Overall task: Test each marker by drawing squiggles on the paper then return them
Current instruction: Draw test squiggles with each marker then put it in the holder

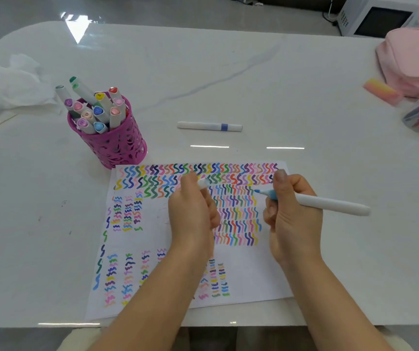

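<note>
Fingers (271, 219) of the right hand (294, 224) curl round the uncapped blue marker (330, 205) at centre right, left hand (193, 214) pinching its cap (203, 183); tip should meet bare paper (254, 269) lightly, clear of existing squiggles (236, 214).

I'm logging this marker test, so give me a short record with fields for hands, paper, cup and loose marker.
left hand: grips a marker cap
right hand: holds uncapped light-blue marker, tip over the paper
paper: largely covered in coloured squiggles
pink pen cup: holds capped markers, at paper's far left corner
loose marker: lies beyond the paper
</note>
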